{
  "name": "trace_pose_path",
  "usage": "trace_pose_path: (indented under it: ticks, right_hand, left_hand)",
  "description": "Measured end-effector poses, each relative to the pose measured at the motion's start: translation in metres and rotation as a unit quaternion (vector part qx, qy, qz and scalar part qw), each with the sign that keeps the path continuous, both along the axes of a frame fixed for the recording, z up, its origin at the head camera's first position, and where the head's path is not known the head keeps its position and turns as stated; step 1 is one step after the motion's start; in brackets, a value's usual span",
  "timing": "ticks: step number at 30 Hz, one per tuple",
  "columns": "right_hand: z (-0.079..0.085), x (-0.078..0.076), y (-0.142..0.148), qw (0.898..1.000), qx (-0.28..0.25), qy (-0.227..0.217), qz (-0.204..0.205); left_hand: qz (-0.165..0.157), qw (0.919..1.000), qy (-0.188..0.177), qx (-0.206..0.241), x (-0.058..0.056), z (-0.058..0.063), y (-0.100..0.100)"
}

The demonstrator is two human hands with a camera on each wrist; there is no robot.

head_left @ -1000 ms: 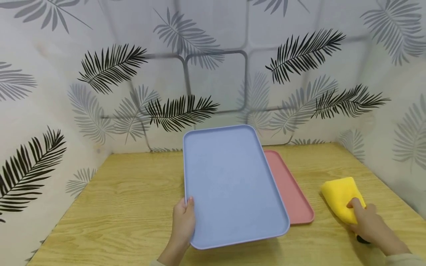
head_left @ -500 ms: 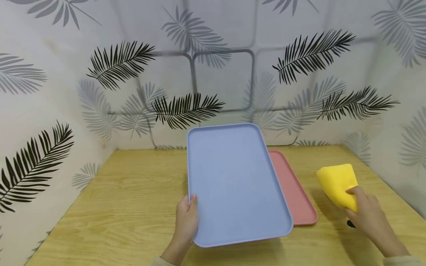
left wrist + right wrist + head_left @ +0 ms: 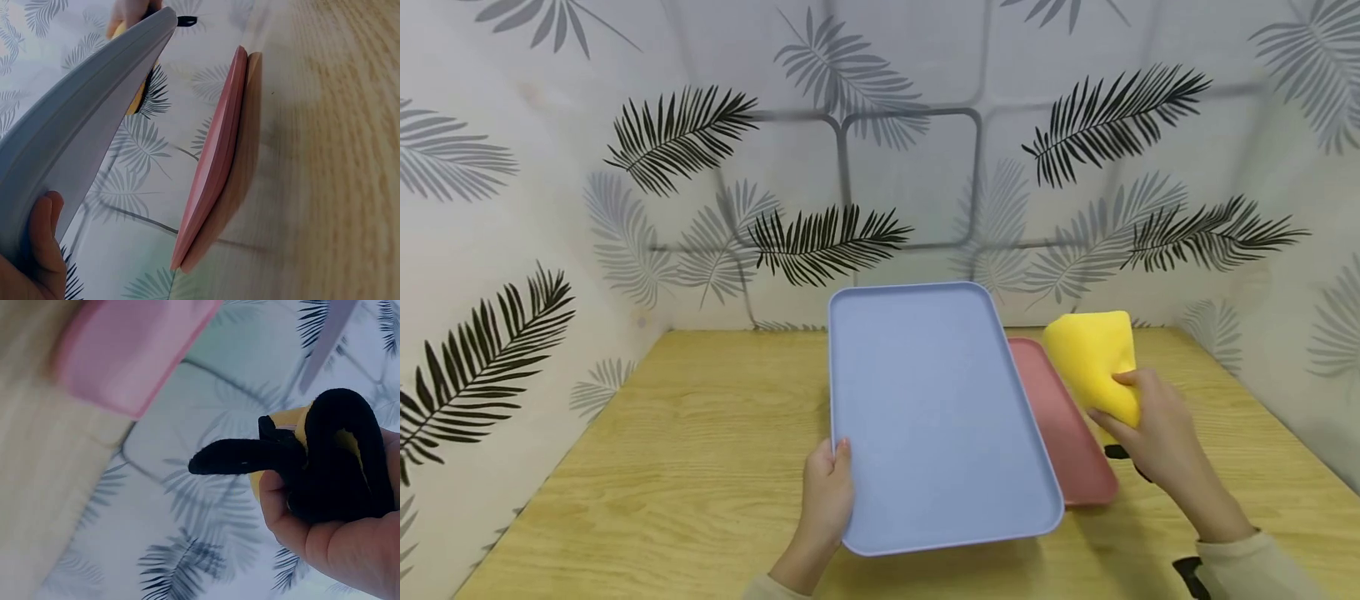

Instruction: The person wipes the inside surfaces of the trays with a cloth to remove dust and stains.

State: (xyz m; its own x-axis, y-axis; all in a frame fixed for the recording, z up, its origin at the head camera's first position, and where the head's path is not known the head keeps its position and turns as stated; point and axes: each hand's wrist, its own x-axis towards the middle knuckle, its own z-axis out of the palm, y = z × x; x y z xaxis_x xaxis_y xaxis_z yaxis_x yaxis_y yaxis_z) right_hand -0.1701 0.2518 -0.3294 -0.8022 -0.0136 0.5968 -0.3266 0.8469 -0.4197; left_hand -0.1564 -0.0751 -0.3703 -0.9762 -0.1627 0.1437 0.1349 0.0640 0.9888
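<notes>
Cloth [image 3: 1092, 358], yellow, is up in the air on my head feed, right of the blue tray [image 3: 943, 417] and seen across the far right edge of the pink tray [image 3: 1060, 425]. My right hand [image 3: 1161, 433] has its fingers clamped on it, gripping the near end. On the right wrist feed I get black folds on the cloth's other side, bulging out around those fingers, with the pink tray well apart from them.

My left hand [image 3: 829, 492] is clamped on the blue tray at its left edge, toward the near end, thumb over the rim; most of the other fingers are hidden from me. The left wrist feed shows this tray raised off the counter [image 3: 700, 433] and tilted.

The pink tray lies flat on the counter, to the right, partly hidden by the blue one. Pale sleeves [image 3: 1255, 567] show at my near edge, and a leaf-patterned wall [image 3: 887, 183] stands at the far side.
</notes>
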Motion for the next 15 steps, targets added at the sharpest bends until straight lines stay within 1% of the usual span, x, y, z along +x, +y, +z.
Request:
trace_pose_path:
  ticks: [4, 9, 13, 15]
  right_hand:
    - [0.013, -0.005, -0.025, 1.0, -0.009, 0.018, 0.022]
    - [0.024, -0.012, -0.052, 0.998, -0.023, 0.042, 0.042]
    - [0.032, -0.018, -0.072, 0.997, -0.032, 0.048, 0.054]
    - [0.036, -0.02, -0.083, 0.997, -0.029, 0.047, 0.059]
  left_hand:
    - [0.002, 1.0, 0.004, -0.003, 0.001, 0.0, 0.001]
    - [0.0, 0.9999, 0.01, -0.002, 0.003, 0.001, 0.0]
    - [0.002, 0.9999, 0.006, -0.009, 0.003, 0.0, 0.001]
    - [0.006, 0.9998, 0.005, -0.016, 0.003, -0.001, 0.001]
